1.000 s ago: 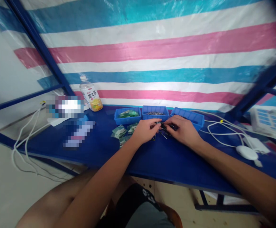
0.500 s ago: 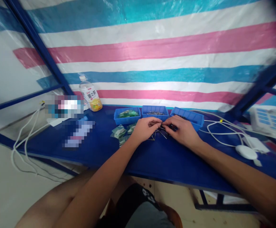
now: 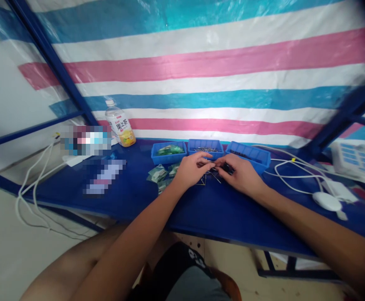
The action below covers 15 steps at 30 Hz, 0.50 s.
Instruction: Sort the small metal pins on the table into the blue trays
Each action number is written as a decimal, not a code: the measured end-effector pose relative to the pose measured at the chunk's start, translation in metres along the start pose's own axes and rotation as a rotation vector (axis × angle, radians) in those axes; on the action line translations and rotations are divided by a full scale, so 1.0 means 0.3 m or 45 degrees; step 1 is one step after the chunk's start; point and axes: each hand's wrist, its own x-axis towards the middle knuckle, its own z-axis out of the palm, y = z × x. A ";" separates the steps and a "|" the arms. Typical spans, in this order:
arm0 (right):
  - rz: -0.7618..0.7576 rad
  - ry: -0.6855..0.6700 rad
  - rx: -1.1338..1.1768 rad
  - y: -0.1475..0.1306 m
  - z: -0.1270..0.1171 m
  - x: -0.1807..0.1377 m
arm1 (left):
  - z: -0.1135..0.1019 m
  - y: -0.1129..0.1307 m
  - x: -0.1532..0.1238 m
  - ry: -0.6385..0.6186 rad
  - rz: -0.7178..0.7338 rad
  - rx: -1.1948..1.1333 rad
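We're reading 果之茶 on the bottle label; it's standing at the tabletop's far edge, toward the left end. White print is showing on our dark shorts, but we aren't making it out. Two things at the left end are sitting under pixelation, unreadable.

Left hand: fingertips are closing on a thin piece, near the far edge, right of center. Right hand: thumb and finger are pinching the same piece from the other side. Too small to identify.

Loose metal rods are lying right under both hands. Three blue bins are lining the far edge: the left bin is holding green packets, the middle bin metal pins, the right bin dark parts. Our hands are blocking part of the middle and right ones. Clear bags are lying in front of the left bin, partly behind our left wrist. White cables and a rounded white device are cluttering the right end.
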 end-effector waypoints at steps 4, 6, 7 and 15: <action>0.089 -0.027 0.028 -0.004 0.006 -0.002 | 0.004 0.002 -0.002 -0.036 0.004 -0.020; 0.102 -0.028 0.033 -0.015 0.004 0.000 | 0.006 0.004 -0.004 -0.039 0.008 -0.041; 0.091 -0.021 0.033 -0.021 0.003 0.002 | 0.006 0.005 -0.005 -0.030 0.014 -0.049; 0.113 0.075 0.065 -0.024 -0.013 0.006 | 0.005 0.004 -0.008 -0.090 0.055 0.056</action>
